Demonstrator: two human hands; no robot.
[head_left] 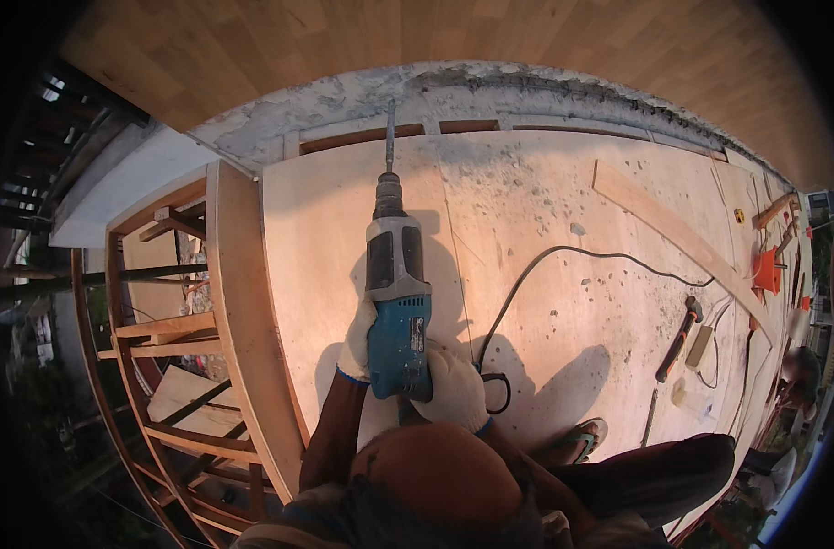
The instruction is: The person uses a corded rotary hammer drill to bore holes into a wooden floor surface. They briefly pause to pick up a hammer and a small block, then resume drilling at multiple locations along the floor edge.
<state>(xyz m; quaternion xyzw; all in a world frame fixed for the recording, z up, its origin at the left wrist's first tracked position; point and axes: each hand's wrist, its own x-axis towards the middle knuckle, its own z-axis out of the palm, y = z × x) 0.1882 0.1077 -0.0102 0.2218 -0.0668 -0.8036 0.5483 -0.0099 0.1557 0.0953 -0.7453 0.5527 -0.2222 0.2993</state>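
My left hand in a white glove is wrapped round the left side of a teal and grey rotary hammer drill. My right hand, also gloved, grips its rear, partly hidden by the body. A long metal bit extends from the chuck toward a rough, chipped concrete strip below a wooden panel; whether its tip touches cannot be told. The drill's black cord loops across the pale plywood surface, which is scattered with debris.
At left stands open timber framing. At right lie a long board, a hammer, a power strip, a small yellow object and a red container. My sandalled foot is below. Another person is at the far right.
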